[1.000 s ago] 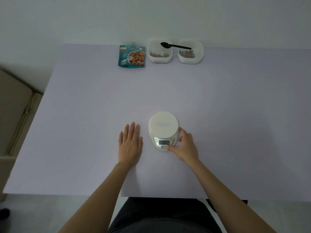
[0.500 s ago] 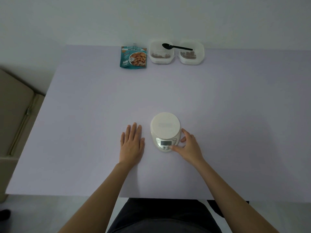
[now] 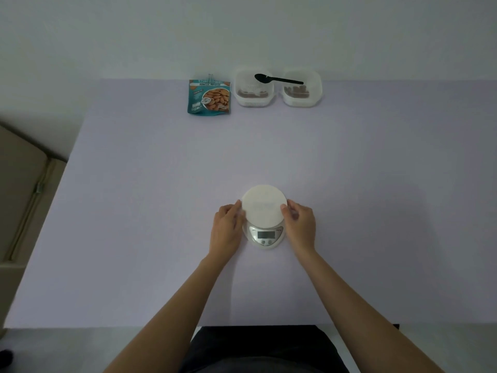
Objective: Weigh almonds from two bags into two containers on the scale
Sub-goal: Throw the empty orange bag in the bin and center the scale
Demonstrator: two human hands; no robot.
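The left hand [image 3: 227,228] and right hand [image 3: 300,226] grip opposite sides of the scale [image 3: 265,208], seemingly settling it on the bench [image 3: 161,184]; beyond the scale wait the almond bag [image 3: 209,96], containers [image 3: 252,103] and spoon [image 3: 278,79], so a container likely comes next.

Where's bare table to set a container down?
Free: the stretch between scale and almond bag; table left of the left hand, right of the right hand. Crowded: back edge, bag beside two containers bridged by the spoon.
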